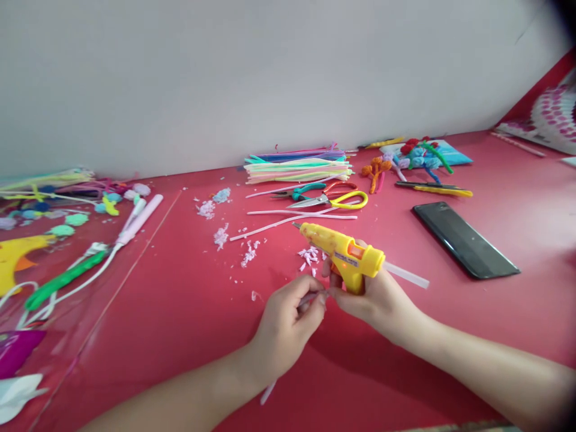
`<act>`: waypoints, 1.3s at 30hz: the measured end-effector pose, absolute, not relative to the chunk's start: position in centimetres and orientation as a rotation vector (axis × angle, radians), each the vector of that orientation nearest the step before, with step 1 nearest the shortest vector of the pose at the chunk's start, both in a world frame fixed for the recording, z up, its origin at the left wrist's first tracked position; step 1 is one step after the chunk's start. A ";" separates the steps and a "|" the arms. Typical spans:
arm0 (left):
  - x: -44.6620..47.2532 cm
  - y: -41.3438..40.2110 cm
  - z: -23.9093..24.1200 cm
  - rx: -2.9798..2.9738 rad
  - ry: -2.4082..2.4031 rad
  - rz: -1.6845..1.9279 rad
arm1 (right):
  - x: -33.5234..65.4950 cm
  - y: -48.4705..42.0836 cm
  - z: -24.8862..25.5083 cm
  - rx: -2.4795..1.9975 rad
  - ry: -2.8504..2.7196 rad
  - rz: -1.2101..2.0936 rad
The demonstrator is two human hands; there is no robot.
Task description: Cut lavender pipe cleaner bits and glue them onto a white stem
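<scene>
head view, glue gun (333, 241), label (345, 260) illegible

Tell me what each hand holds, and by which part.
Right hand: the yellow glue gun, by its handle. Left hand: a pale stem, pinched in the fingertips; exact spot unclear.

The bare left arm (189, 390) reaches up from the bottom, and the bare right arm (486, 363) reaches in from the right side. The left hand (285, 327) has bent fingers (302, 285), with its thumb (312, 318) close by — a small pinch. The right hand (382, 303) is curled in a grip — just beside the left one.
</scene>
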State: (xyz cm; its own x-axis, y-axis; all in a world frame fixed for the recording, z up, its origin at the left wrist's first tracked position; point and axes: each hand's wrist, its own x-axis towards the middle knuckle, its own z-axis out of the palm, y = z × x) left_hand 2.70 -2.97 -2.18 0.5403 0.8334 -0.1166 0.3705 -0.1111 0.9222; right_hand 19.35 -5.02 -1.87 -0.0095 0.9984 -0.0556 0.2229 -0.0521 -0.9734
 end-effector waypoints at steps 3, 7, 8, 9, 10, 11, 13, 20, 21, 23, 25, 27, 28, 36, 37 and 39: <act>2.7 -2.8 -2.2 1.735 1.008 0.530 | 19.4 -5.1 -1.9 -1.402 -1.356 1.180; 2.7 -2.8 -2.1 1.694 0.996 0.539 | 19.3 -5.1 -1.8 -1.377 -1.320 1.193; 2.7 -2.8 -2.0 1.683 0.997 0.539 | 19.3 -5.0 -1.7 -1.365 -1.309 1.202; 2.7 -2.8 -2.0 1.675 1.001 0.540 | 19.3 -5.0 -1.7 -1.348 -1.299 1.216; 2.7 -2.8 -1.9 1.672 1.008 0.538 | 19.3 -4.9 -1.5 -1.325 -1.289 1.233; 2.7 -2.8 -1.9 1.672 1.016 0.537 | 19.3 -4.9 -1.4 -1.299 -1.281 1.247; 2.7 -2.7 -1.9 1.678 1.027 0.535 | 19.3 -4.9 -1.2 -1.264 -1.271 1.273; 2.8 -2.7 -1.9 1.698 1.028 0.535 | 19.2 -4.8 -1.2 -1.289 -1.267 1.305; 2.8 -2.8 -1.8 1.695 1.031 0.536 | 19.2 -4.8 -1.3 -1.292 -1.271 1.303; 2.8 -2.8 -1.8 1.688 1.039 0.539 | 19.2 -4.8 -1.3 -1.290 -1.274 1.299; 2.8 -2.9 -1.7 1.683 1.042 0.545 | 19.2 -4.9 -1.2 -1.289 -1.273 1.296; 2.8 -2.9 -1.8 1.681 1.038 0.549 | 19.2 -4.9 -1.2 -1.290 -1.279 1.286; 2.8 -2.9 -1.8 1.679 1.037 0.550 | 19.2 -4.9 -1.2 -1.295 -1.282 1.278; 2.9 -2.9 -1.8 1.663 1.049 0.538 | 19.3 -4.9 -1.2 -1.281 -1.302 1.263; 2.9 -2.9 -1.8 1.663 1.050 0.537 | 19.3 -4.9 -1.2 -1.287 -1.302 1.266; 2.9 -2.8 -1.8 1.666 1.048 0.542 | 19.2 -4.9 -1.1 -1.294 -1.296 1.273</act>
